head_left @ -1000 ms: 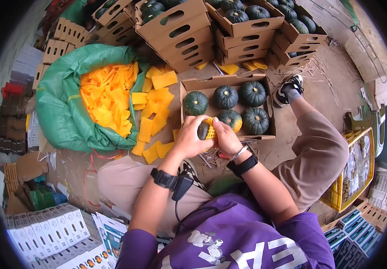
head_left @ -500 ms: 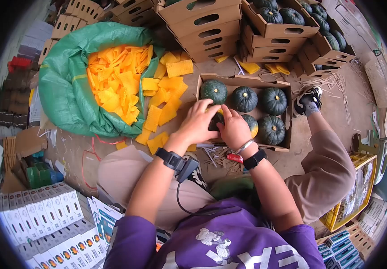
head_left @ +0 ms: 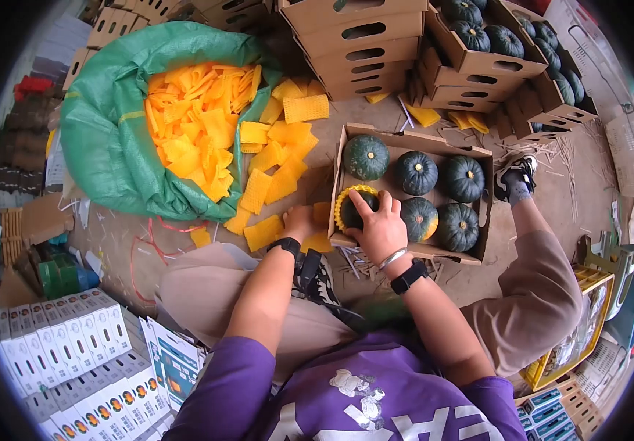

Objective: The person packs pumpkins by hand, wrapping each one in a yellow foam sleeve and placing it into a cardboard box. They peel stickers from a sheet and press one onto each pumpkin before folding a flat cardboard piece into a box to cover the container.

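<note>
A cardboard box on the floor holds several dark green squashes. My right hand lies with spread fingers on the squash at its near left corner, which has a yellow foam net around it. Just outside the box's left wall is my left hand, close to a loose yellow net; its fingers are mostly hidden. Beside the netted squash sits a green and orange one.
An open green sack full of yellow nets stands at the left, with loose nets beside it. Stacked cartons rise behind the box. A yellow crate is at the right, white boxes at the lower left.
My left hand has moved off the near left squash, out over the box's left edge. My right hand has shifted onto that squash, whose yellow net now shows. The whole view has shifted slightly.
</note>
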### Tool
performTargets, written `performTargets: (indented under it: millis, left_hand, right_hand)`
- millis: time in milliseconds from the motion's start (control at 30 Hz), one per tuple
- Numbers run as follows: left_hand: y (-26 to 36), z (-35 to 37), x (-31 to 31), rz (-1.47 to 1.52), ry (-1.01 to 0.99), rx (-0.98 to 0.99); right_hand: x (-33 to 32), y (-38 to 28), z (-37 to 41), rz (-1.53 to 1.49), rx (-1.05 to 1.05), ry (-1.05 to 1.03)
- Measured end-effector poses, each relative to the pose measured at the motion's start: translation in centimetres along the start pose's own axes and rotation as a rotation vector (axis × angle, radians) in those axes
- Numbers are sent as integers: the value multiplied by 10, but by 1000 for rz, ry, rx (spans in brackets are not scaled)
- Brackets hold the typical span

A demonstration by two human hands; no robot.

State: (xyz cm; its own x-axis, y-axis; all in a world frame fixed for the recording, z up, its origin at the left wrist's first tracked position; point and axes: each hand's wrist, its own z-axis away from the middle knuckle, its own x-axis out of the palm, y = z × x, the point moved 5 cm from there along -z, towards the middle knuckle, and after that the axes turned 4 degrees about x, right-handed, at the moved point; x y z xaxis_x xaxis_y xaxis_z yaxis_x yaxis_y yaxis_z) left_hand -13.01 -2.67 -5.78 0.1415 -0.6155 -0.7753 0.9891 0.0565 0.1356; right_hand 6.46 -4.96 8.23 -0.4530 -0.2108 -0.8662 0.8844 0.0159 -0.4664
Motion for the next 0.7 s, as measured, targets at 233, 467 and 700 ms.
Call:
performTargets:
  millis: [233, 467, 700]
  left_hand:
    - [-23, -4, -52, 383, 665, -67]
    - [121, 195, -178, 460, 368, 808]
    - [111, 189, -123, 999, 84, 627]
  right_hand:
    - [-58, 23, 41, -168, -181, 328]
    - [-69, 18, 64, -1347, -160, -163]
    - [-44, 25, 67, -1553, -24, -230]
